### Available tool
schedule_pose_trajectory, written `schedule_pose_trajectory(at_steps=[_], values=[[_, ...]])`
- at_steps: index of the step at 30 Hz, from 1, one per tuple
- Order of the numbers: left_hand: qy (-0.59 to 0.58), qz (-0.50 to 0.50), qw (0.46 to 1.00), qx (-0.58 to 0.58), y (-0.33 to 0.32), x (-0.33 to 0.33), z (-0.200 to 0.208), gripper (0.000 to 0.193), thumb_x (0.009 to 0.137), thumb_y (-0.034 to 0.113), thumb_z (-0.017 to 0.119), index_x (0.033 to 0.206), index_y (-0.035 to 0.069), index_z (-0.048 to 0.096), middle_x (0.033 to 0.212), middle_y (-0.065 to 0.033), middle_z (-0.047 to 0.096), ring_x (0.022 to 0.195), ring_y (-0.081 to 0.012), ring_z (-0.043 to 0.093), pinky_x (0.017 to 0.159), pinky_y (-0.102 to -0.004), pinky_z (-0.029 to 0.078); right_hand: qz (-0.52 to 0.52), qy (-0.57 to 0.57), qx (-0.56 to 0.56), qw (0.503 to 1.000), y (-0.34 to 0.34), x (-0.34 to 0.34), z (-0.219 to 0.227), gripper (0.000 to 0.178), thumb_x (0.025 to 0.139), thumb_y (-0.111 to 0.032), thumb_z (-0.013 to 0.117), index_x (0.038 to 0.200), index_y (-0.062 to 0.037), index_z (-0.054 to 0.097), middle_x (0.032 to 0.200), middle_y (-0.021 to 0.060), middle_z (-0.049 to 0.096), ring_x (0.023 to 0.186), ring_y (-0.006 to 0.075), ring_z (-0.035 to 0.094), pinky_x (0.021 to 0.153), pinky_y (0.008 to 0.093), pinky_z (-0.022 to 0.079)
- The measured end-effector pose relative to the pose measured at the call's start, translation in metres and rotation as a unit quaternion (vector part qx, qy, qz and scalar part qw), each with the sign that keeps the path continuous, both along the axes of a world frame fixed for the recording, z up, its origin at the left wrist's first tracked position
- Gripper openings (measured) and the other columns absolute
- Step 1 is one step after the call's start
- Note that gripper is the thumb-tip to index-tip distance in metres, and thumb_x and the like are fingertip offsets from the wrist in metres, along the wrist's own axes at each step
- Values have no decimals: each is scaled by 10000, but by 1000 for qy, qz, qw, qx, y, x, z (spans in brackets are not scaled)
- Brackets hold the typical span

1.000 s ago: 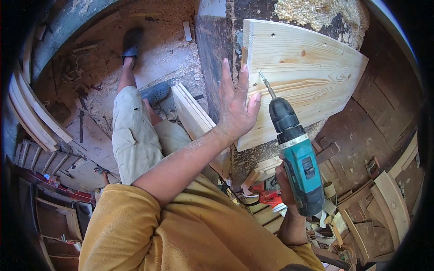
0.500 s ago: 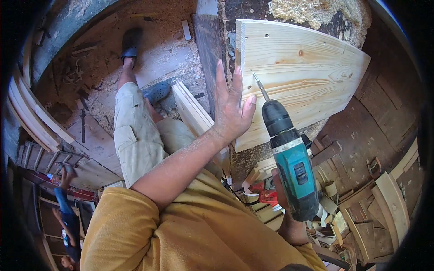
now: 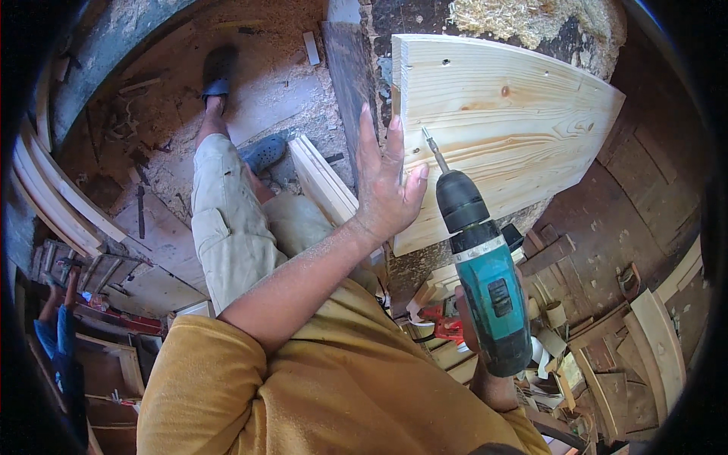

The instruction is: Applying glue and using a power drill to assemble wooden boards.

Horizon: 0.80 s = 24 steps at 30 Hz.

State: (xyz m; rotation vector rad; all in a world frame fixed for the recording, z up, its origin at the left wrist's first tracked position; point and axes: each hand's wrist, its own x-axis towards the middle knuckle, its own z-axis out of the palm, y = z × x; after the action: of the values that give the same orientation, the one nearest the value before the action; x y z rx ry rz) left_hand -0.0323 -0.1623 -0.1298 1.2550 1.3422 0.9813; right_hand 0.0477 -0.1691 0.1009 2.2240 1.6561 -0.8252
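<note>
A teal and black cordless drill [image 3: 497, 292] is gripped in my right hand [image 3: 465, 315], mostly hidden beneath the tool. Its bit [image 3: 434, 149] points toward the left part of a pale wooden panel [image 3: 500, 106] with a curved far edge. I cannot tell whether the tip touches the wood. Several small dark holes or screw heads mark the panel. My left hand [image 3: 387, 178] is dusty and held open, fingers spread, along the panel's left edge. The thumb reaches over the panel's face, and nothing is in that hand.
Below the panel is a dark workbench [image 3: 383, 76] with a sawdust heap [image 3: 508, 19]. Stacked boards [image 3: 322, 174] lean beside my legs. A red power tool [image 3: 447, 326] and wood offcuts [image 3: 599, 379] lie at lower right. Curved wooden pieces [image 3: 61, 193] and another person [image 3: 57, 334] are at left.
The drill has shifted slightly left, its bit tip moving a little down and left. My left hand keeps nearly the same place. The other person at far left has changed posture.
</note>
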Motion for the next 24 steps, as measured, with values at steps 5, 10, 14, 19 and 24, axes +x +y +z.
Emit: schedule_pose_trajectory(at_steps=[5, 10, 14, 19, 24], values=[[0, -4, 1000, -10, -2, 1, 0, 865, 775, 116, 635, 1482, 94, 137, 1429, -380, 104, 1303, -537, 225, 1054, -556, 241, -127, 22, -63, 990, 6, -5, 0, 444, 747, -158, 710, 1120, -7, 522, 981, 151, 570, 868, 305, 575, 753, 387, 477], [4, -9, 1000, -14, -2, 1, 0, 871, 777, 116, 635, 1483, 98, 125, 1431, -380, 97, 1306, -537, 220, 1053, -556, 241, -224, 19, -102, 969, 19, -12, 0, 423, 728, -119, 712, 1090, -3, 526, 955, 145, 571, 844, 291, 578, 738, 377, 479], [-2, -2, 1000, -1, 0, 0, -1, 869, 779, 117, 634, 1483, 97, 126, 1432, -379, 92, 1307, -538, 215, 1058, -557, 230, -159, 32, -91, 983, 17, -6, 1, 429, 728, -131, 716, 1091, -7, 525, 952, 145, 571, 836, 291, 580, 734, 376, 481], [-4, -1, 1000, 1, -1, 2, -2, 866, 781, 121, 632, 1483, 98, 126, 1432, -381, 90, 1309, -538, 210, 1062, -563, 216, -269, 35, -100, 957, 17, -10, -1, 444, 732, -143, 717, 1109, -7, 526, 954, 144, 572, 840, 290, 587, 725, 382, 484], [-6, -4, 1000, -3, -2, 1, -3, 858, 787, 129, 625, 1484, 102, 125, 1430, -385, 86, 1310, -537, 206, 1059, -566, 215, -115, 28, -64, 991, 13, -1, -2, 446, 731, -148, 718, 1108, -6, 525, 953, 148, 578, 835, 289, 596, 730, 378, 490]])
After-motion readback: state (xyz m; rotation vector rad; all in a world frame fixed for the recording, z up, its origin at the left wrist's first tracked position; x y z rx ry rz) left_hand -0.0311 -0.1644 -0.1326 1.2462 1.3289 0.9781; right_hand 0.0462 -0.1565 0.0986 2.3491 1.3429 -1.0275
